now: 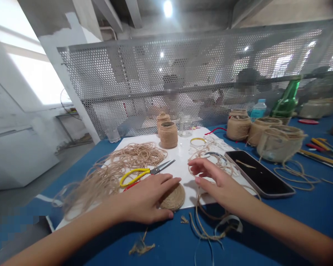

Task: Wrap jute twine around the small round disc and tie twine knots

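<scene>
My left hand (148,197) lies over the left side of a round coiled-twine disc (176,197), fingers stretched out and thumb at its near edge. The palm hides part of the disc. Just beyond that hand are yellow-handled scissors (137,175), blades apart and pointing right. My right hand (213,179) hovers right of the disc, fingers loosely curved and apart, with nothing visible between them. Loops of twine (204,225) lie below it on the blue table. A big loose heap of twine (138,153) spreads over the white sheet (180,155) at the left.
A phone (258,171) lies at the right. Twine-wrapped jars (168,135) stand at the back, and several more jars (238,127) stand at the right near a green bottle (285,98). Behind the table rises a perforated metal screen (144,81), with people beyond it.
</scene>
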A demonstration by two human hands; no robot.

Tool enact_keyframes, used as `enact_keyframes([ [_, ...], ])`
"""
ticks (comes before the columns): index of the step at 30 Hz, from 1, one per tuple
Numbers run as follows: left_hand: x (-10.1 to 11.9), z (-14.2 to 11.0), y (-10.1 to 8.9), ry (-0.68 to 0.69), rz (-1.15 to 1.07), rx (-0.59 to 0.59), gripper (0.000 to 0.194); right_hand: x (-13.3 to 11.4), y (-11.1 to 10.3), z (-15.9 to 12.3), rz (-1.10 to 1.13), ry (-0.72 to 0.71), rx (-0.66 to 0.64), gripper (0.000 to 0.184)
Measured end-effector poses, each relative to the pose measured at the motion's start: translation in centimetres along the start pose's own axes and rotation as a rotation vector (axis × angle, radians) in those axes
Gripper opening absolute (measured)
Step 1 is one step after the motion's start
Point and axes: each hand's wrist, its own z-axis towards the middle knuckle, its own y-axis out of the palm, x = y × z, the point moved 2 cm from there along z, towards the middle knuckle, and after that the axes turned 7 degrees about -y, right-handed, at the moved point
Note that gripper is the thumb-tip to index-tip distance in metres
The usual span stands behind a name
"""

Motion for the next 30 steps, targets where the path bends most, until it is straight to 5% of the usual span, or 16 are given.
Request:
enact_keyframes([
  [8, -1.1, 0.7, 0.1, -0.075, 0.077, 0.182, 0.083, 0.2, 0.2, 0.2, -0.020, -0.037, -0.046, 0.025],
  [11, -1.5, 0.8, 0.0, -0.042, 0.114, 0.148, 0.090, 0.0, 0.1, 0.3, -0.029, -0.036, -0.053, 0.023],
  [18, -2.0, 0.7, -0.6, -0.003, 0.037, 0.053, 0.078, -0.1, -0.2, 0.0, -0.059, -0.036, -0.062, 0.022],
  [30, -2.8, 1.0, -0.4, -0.060, 0.078, 0.277, 0.066, -0.7, -0.7, 0.1, -0.111, -0.146, 0.084, 0.019],
])
